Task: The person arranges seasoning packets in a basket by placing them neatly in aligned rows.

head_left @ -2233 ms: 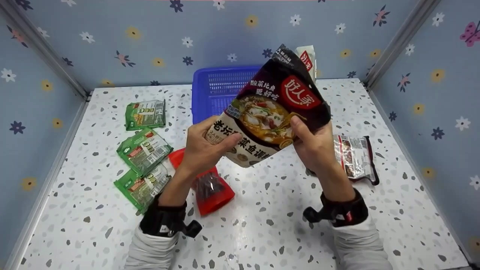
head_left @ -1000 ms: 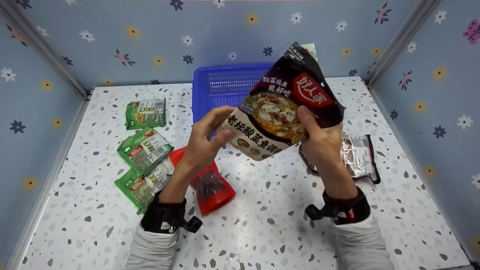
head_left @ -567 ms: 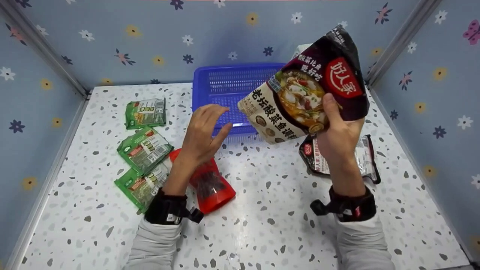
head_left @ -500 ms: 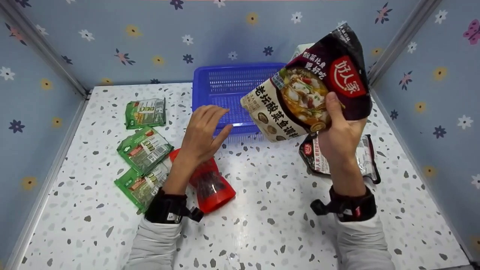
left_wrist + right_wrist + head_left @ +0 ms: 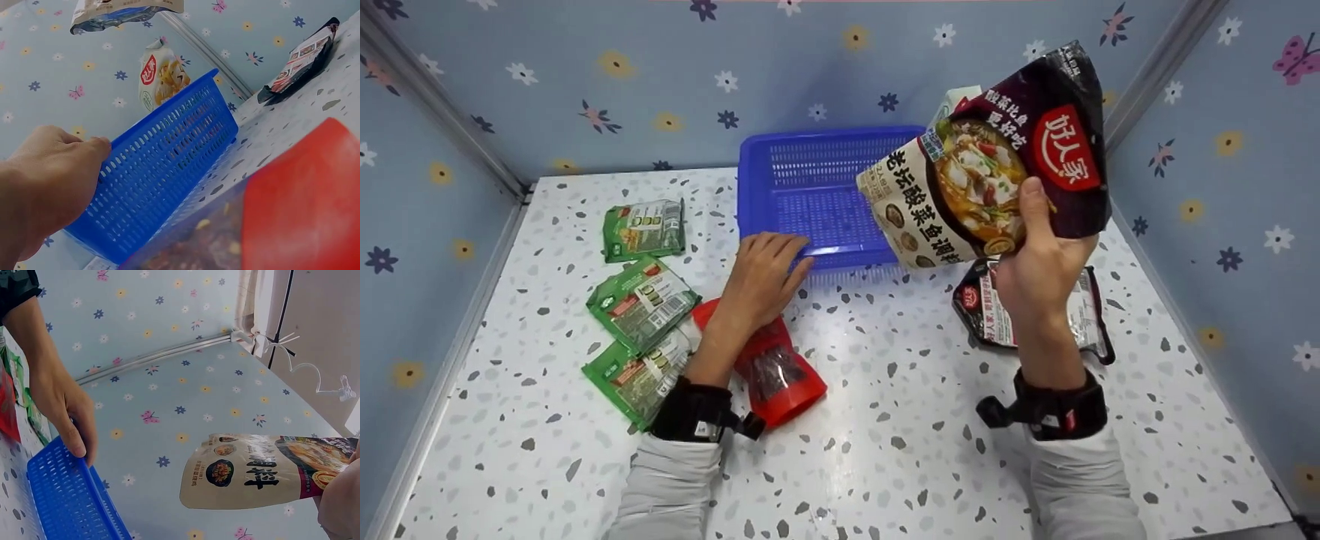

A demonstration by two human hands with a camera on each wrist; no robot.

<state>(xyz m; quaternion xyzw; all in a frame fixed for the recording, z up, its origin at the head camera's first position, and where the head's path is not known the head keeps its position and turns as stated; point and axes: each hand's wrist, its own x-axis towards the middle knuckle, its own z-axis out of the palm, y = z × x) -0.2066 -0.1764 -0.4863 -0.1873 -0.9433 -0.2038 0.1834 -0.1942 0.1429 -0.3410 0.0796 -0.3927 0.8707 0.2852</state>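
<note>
Pouch (image 5: pixel 982 169) in right hand (image 5: pixel 1041 270) — left hand (image 5: pixel 763 276) on basket (image 5: pixel 847 256)

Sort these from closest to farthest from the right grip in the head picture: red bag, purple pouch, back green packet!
1. Purple pouch, held in the right grip.
2. Red bag, left of the middle.
3. Back green packet, farther left.

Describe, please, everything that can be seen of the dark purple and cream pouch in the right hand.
The dark purple and cream pouch looks like glossy printed film. Its front carries a red badge with white characters, a picture of food with broth, and black lettering on the cream lower part. It is held in the air, tilted, its top toward the upper right in the head view. The right hand grips it at one side, thumb on the front; nothing else is seen touching it.
</note>
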